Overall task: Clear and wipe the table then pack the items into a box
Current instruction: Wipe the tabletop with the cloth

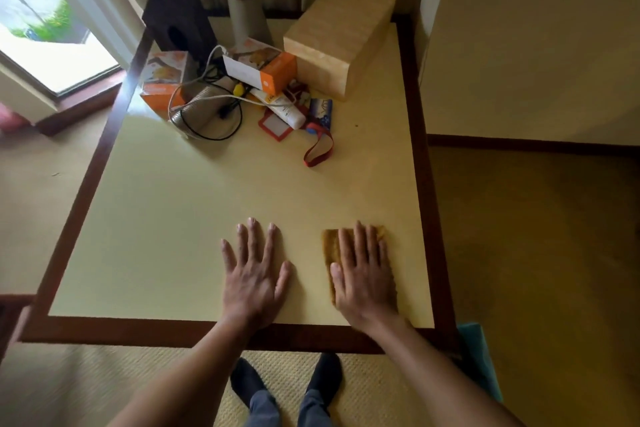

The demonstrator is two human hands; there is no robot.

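- Mustard-brown cloth (331,255), one only, lies flat on the near right part of the table (207,218), close to the front edge.
- Two hands are on the tabletop. The right hand (363,274) presses flat on the cloth with its fingers straight and close together. The left hand (256,274) lies just beside it on the bare top, palm down, fingers spread wide, holding nothing.
- One pale wooden box (339,35) stands at the far right corner.
- Two orange-and-white cartons (162,80) sit at the far side, the second one (263,69) touching the wooden box.
- One dark box (180,24) and one grey cylinder (246,10) stand upright behind the cartons.
- One white tube (284,107), one red tag (273,123) and one red strap (318,149) lie in front of the cartons; a black cable (214,130) loops beside them.
- Most of the cloth is under the right hand; only its left strip and far edge show, with a ribbed, towel-like surface.
- Small things in the pile overlap, and the yellow and blue bits there are too small to tell.
- A teal thing (478,357) past the table's near right corner is cut off by the forearm.
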